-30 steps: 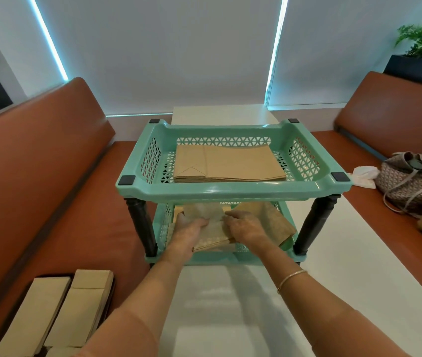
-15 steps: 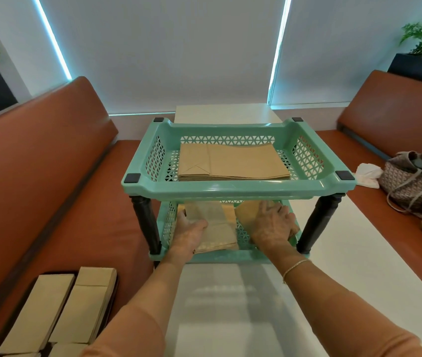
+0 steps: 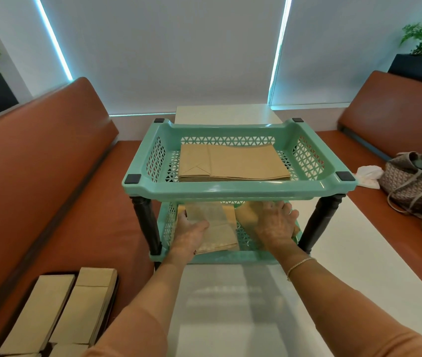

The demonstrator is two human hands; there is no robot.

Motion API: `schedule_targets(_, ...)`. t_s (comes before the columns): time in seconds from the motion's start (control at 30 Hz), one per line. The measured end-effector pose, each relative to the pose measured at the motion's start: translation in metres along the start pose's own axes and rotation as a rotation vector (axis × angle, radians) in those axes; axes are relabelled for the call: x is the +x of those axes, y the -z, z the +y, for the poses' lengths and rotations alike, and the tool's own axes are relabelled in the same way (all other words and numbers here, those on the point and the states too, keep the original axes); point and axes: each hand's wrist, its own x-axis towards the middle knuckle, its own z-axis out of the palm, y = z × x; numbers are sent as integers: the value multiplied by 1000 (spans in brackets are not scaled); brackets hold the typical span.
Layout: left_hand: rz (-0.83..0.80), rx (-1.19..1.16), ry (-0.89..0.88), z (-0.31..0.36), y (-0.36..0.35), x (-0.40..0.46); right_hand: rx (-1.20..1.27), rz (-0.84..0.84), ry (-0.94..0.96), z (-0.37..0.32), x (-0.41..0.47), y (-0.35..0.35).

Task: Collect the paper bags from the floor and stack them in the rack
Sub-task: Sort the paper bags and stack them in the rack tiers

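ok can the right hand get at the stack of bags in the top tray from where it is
Probably yes. The right hand is under the top tray, so it must pull back first, but the stack of bags lies uncovered, open from above.

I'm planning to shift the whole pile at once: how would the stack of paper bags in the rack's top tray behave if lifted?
The stack of paper bags is thin, flat, folded paper, so probably light and floppy, sagging if lifted by one edge. Loose layers show at its front edge, so sheets may slide apart unless pinched together.
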Motion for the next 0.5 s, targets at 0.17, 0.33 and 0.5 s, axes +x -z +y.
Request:
schedule_targets(0.17, -3, -13, -9, -1, 1, 0, 163, -50, -17, -5, 3, 7)
schedule_targets(0.33, -7, -50, -4, -1, 1, 1, 474, 0, -159, 2, 0, 23)
schedule_targets(0.5, 2, -47, -1, -2, -1, 3, 885, -208, -296, -6, 5, 26)
